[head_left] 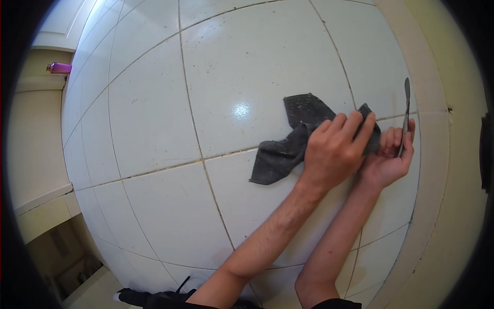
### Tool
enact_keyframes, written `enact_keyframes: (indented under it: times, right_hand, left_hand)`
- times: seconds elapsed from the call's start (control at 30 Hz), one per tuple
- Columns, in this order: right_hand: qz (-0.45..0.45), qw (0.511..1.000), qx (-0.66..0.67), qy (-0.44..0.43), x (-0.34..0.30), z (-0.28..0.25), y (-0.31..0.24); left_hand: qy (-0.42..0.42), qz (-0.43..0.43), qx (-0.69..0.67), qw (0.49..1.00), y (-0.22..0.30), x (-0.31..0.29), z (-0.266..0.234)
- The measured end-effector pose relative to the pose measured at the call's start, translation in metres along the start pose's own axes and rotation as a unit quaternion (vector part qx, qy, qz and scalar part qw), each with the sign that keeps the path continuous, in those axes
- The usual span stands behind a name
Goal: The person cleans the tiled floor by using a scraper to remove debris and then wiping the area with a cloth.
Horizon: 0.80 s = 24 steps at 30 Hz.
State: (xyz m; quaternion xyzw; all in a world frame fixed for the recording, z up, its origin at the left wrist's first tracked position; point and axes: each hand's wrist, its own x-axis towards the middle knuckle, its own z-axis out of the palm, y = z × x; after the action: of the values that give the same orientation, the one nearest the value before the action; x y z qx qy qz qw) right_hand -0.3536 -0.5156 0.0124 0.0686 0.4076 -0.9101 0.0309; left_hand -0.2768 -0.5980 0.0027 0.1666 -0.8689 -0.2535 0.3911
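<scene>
A crumpled dark grey cloth with pale specks lies on the white tiles, its loose ends spread to the left. My left hand presses down over it, fingers closed on the bunched fabric. Just to the right, my right hand is turned partly palm up, close to the cloth's right end. Between its thumb and curled fingers stands a slim grey metal utensil with a rounded upper end. The utensil's lower end is hidden in the hand, so its exact kind does not show.
White floor tiles with dark grout lines and scattered specks stretch to the left. A cream baseboard and wall rise close by on the right. Something dark sits at the right rim. At the far left, a purple bottle lies by cream woodwork.
</scene>
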Motion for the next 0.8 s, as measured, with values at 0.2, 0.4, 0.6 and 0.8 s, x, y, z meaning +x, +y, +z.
enact_keyframes:
  times: [0.2, 0.4, 0.6, 0.8]
  right_hand:
    - [-0.009, 0.999, -0.035, 0.004, -0.007, 0.01, 0.0]
    - [0.013, 0.999, 0.029, -0.031, 0.003, 0.001, 0.0]
    - [0.052, 0.997, 0.05, -0.018, -0.013, 0.016, 0.004]
    - [0.033, 0.994, 0.101, 0.0, 0.005, 0.0, -0.003]
  left_hand:
    - [-0.091, -0.054, 0.026, 0.994, 0.006, 0.004, -0.007]
    - [-0.194, -0.009, 0.077, 0.978, 0.011, 0.006, -0.024]
    - [-0.238, -0.106, -0.01, 0.965, 0.012, 0.027, -0.06]
    - [-0.082, -0.156, -0.023, 0.984, -0.01, 0.093, -0.16]
